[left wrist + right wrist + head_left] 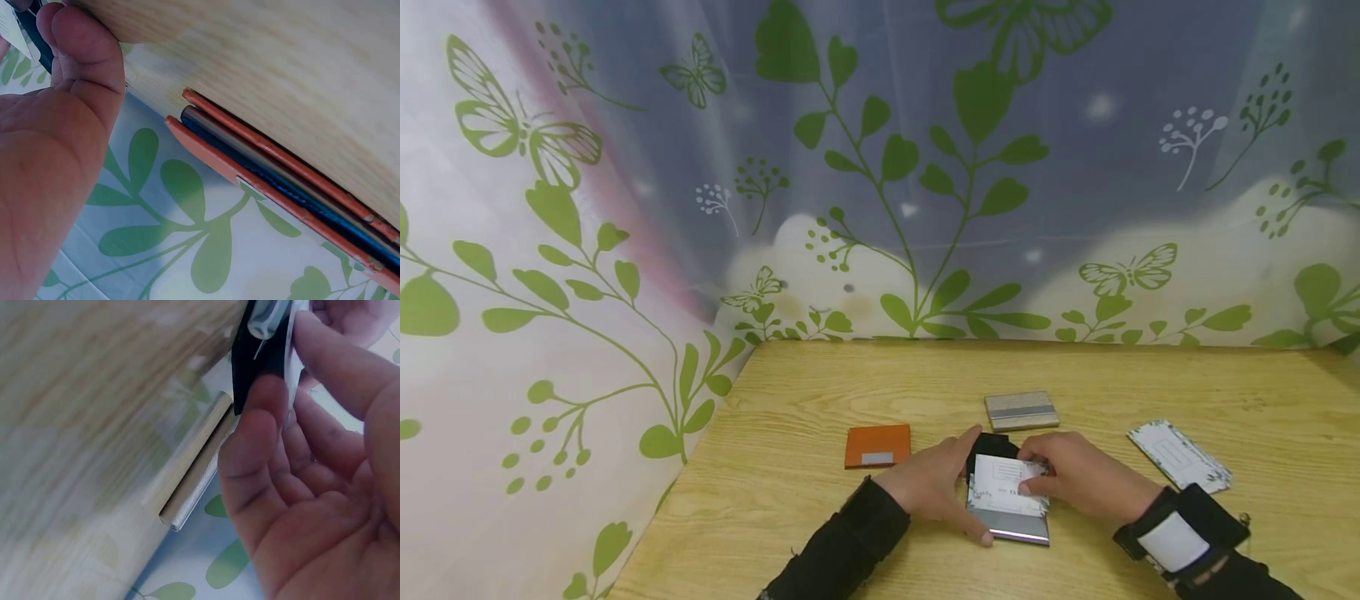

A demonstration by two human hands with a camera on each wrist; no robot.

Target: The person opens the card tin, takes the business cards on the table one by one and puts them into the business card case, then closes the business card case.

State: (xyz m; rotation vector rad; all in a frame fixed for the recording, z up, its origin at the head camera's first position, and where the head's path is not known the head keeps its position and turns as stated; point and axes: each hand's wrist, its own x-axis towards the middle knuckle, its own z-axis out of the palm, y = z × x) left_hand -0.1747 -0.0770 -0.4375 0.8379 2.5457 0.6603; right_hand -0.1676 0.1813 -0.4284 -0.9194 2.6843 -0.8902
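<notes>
A black card case with a silvery metal front strip (1018, 528) lies open on the table in front of me. My left hand (934, 483) holds it along its left side, the thumb near the lower edge and the fingers by the upper part. White cards with a leaf print (996, 477) lie over the case. Between thumb and fingers, my right hand (1086, 477) pinches their right edge. In the right wrist view the white card (291, 359) stands on edge beside the dark case (245, 369). Whether it is one card or several I cannot tell.
An orange card case (877, 442) lies left of my left hand. Beyond the hands is a grey-beige card case (1022, 411) with a metal band. More leaf-printed white cards (1180, 455) lie at the right. A patterned curtain (880, 167) hangs behind the wooden table (737, 500).
</notes>
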